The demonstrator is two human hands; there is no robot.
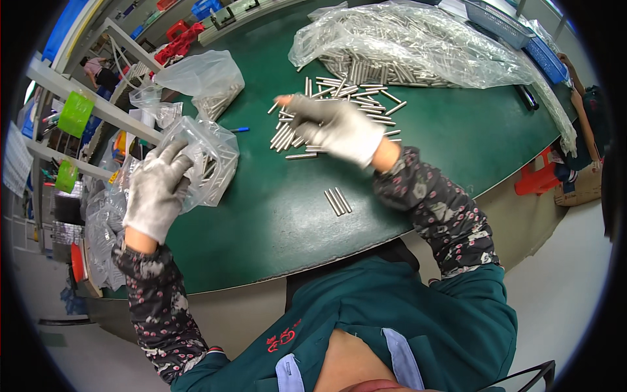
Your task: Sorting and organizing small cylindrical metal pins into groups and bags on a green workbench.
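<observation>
My left hand (157, 194), in a white and grey work glove, grips the edge of a clear plastic bag (225, 171) with its fingers bent over the film. Short metal pins (208, 168) show through the bag's side. My right hand (343, 129), gloved with a bare fingertip showing, hovers over the near left part of a loose pile of steel pins (366, 101). Motion blurs its fingers, so I cannot make out whether it holds a pin. Three pins (337, 201) lie side by side on the green table (281, 228), nearer to me.
A large clear plastic sheet or bag (418, 46) covers many more pins at the back. Another bag of pins (219, 85) stands back left, near a blue pen (240, 129). Blue baskets (545, 59) sit at the far right. A grey frame (98, 104) borders the left. A person's arm (583, 117) shows at right.
</observation>
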